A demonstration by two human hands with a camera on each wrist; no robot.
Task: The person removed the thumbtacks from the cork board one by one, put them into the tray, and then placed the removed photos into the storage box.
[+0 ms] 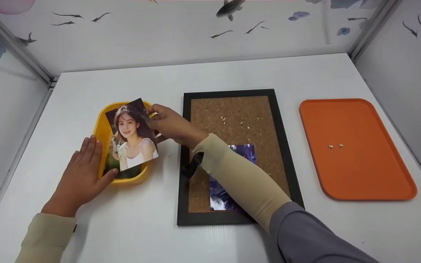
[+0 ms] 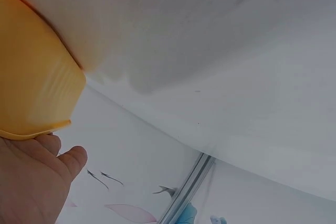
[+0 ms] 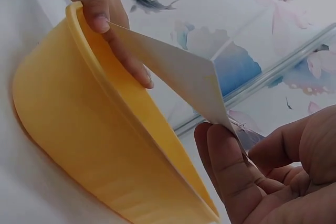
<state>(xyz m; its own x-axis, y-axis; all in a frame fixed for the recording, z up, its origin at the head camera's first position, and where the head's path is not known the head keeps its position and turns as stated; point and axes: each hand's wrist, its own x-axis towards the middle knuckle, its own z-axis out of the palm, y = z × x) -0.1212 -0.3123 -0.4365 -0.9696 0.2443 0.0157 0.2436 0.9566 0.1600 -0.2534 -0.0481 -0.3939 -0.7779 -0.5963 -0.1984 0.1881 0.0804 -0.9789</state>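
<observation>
My right hand (image 1: 172, 126) pinches the right edge of a portrait photo (image 1: 135, 146), which shows a person in a white top. The photo is tilted above a yellow plastic container (image 1: 145, 176). In the right wrist view, its pale back (image 3: 184, 74) slants over the container wall (image 3: 79, 119), between thumb and fingers at its lower corner. My left hand (image 1: 80, 175) rests along the container's left side, its fingers nearly straight and the thumb over the near rim. A dark green picture surface (image 1: 124, 172) shows inside the container, under the photo.
A black-framed cork board (image 1: 232, 219) lies right of the container, under my right forearm. On it are a purple-blue picture (image 1: 219, 201), partly hidden by the sleeve, and several small pins (image 1: 223, 119). An orange tray (image 1: 364, 175) at the right bears two small pins (image 1: 330, 146).
</observation>
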